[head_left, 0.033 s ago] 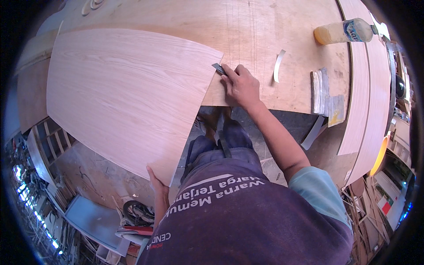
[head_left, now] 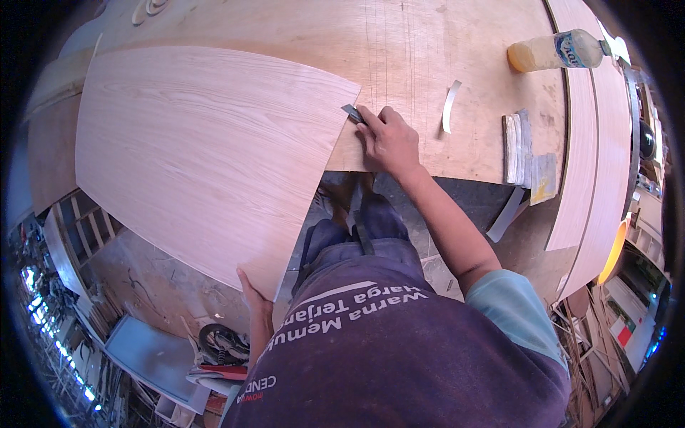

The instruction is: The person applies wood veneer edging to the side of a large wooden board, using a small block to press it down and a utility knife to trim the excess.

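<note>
A large pale wood-grain panel lies partly on the workbench and juts out over its near edge, to my left. My left hand grips the panel's near corner, its thumb at the edge and most of its fingers hidden underneath. At the far right corner of the panel, my right hand is closed around a dark, flat cutter blade with a slanted tip. That blade rests at the panel's right edge. A curved, pale strip lies on the bench to the right of this hand.
The plywood workbench carries a bottle of yellowish liquid lying on its side and a folded cloth-like pad near its right edge. Long boards stand farther right. A wheel and a blue-grey panel are at lower left.
</note>
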Action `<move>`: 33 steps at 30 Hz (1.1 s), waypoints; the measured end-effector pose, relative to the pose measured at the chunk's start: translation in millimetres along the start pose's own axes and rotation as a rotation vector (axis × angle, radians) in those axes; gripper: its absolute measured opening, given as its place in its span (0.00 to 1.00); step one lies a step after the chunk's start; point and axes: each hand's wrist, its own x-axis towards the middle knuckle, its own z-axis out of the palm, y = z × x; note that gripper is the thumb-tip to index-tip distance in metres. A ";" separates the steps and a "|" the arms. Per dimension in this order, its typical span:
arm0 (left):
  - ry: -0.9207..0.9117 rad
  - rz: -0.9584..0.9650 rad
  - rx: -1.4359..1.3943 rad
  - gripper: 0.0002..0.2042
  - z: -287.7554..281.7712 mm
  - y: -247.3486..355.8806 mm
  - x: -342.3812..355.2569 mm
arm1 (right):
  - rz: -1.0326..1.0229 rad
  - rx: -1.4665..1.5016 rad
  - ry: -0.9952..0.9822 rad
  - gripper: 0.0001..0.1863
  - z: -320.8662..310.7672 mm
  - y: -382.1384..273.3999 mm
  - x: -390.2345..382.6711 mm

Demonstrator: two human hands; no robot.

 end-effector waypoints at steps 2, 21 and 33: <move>-0.004 0.005 -0.001 0.39 3.4 0.9 -2.4 | -0.011 0.019 -0.026 0.19 0.0 -3.0 -8.0; -0.113 -0.003 -0.022 0.39 -2.3 0.9 -0.6 | 0.055 0.029 -0.036 0.19 6.0 -23.7 -25.0; -0.155 -0.002 -0.023 0.37 -5.6 2.1 2.1 | 0.427 0.384 0.042 0.28 12.1 -6.7 -31.8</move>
